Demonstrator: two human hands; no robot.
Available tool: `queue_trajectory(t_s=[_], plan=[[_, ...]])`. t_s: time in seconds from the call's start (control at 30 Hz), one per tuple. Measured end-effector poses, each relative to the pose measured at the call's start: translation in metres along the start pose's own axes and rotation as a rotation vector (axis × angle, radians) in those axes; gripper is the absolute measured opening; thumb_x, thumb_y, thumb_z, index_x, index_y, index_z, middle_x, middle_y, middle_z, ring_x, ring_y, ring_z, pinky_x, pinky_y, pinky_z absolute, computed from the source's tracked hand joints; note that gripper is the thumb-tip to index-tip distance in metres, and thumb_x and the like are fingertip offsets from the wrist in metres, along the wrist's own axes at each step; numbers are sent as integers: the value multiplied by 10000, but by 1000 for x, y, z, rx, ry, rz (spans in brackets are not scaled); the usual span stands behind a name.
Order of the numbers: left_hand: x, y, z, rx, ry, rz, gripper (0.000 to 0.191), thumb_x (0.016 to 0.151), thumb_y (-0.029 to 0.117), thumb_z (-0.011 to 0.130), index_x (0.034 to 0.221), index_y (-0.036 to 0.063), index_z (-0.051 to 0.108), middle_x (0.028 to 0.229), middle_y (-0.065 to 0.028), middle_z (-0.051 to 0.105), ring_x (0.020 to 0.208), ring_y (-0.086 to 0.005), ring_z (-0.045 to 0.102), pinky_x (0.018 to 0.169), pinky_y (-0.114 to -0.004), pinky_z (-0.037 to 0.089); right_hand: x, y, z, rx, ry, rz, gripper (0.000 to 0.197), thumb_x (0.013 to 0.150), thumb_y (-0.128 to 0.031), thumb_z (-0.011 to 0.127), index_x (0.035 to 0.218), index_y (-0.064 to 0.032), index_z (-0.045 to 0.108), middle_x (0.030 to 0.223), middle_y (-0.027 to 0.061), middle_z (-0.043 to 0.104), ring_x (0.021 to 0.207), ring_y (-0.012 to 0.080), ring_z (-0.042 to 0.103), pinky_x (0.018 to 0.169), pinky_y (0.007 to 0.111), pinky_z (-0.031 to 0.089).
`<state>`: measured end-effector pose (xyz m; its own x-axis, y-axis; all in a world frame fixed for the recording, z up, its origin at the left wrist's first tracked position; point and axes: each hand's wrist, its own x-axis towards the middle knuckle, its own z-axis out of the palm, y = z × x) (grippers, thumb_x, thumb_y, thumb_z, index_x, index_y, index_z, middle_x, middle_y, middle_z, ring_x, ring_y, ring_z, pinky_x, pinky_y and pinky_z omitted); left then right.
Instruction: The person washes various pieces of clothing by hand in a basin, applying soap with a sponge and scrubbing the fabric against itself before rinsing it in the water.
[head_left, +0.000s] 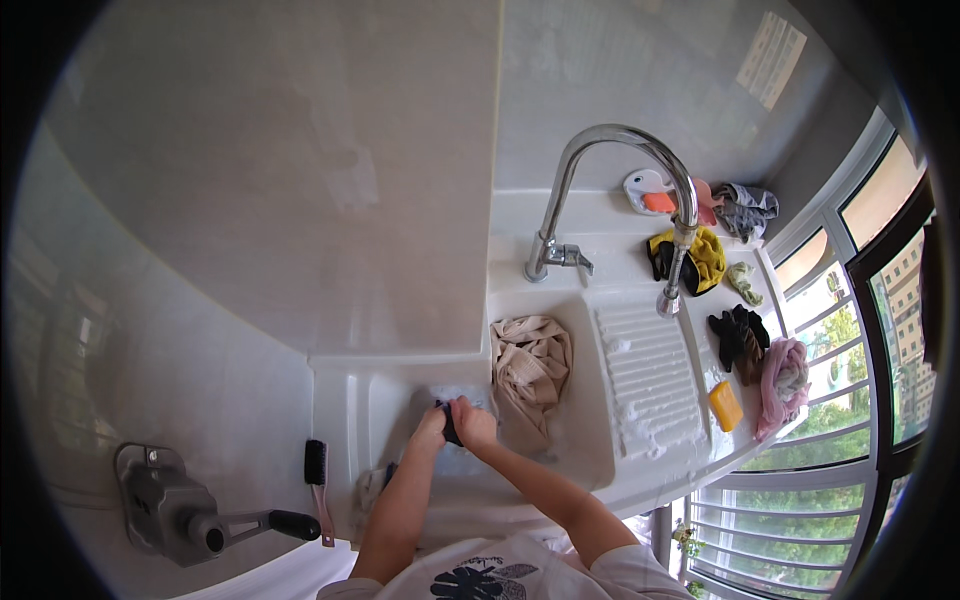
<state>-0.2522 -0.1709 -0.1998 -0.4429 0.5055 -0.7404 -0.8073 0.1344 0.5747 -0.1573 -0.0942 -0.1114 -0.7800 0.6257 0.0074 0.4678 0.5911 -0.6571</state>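
Note:
Over the soapy water in the white laundry sink (585, 442), my left hand (429, 426) and my right hand (475, 427) are close together. Both grip a small dark cloth item (451, 429), mostly hidden by my fingers, so its kind cannot be made out. Just beyond my right hand, a bundled beige garment (529, 360) lies in the basin, partly in the water. To the right is the sink's ribbed washboard (652, 375), with patches of foam on it. A yellow bar of soap (725, 406) rests on the right-hand ledge.
A chrome gooseneck faucet (551, 202) arches over the washboard. Along the right ledge lie yellow-and-black cloth (705, 259), black fabric (739, 334) and pink cloth (780, 382). A whale-shaped soap dish (641, 186) stands behind. At left are a scrub brush (316, 465) and a wall-mounted hand crank (172, 502).

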Motion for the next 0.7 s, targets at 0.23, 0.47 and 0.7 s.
queue_trajectory(t_s=[0.23,0.47,0.7], plan=[[-27,34,15,446,-46,353,358,780,263,732,1044,33,655,1019,-55,653,913,-150,584,804,-304,464,-37,46,-15,-153,-706,-353,378,854,-297,605,1166,-84,592,1288,188,529,1181,334,516,950,472,445],[-14,10,-3,949,373,465,414,789,202,643,1144,-3,585,1135,-227,628,1081,-359,591,926,-447,463,16,40,-22,-242,-311,-360,517,816,-192,624,1319,-228,512,1414,59,429,1290,257,405,932,492,441],[-12,-11,-24,1500,-196,14,609,700,346,753,1138,-40,581,1023,-222,664,935,-339,646,806,-405,505,0,67,-12,-677,-676,-497,383,901,-181,488,1276,-214,557,1450,48,353,1303,291,376,1037,467,386]])
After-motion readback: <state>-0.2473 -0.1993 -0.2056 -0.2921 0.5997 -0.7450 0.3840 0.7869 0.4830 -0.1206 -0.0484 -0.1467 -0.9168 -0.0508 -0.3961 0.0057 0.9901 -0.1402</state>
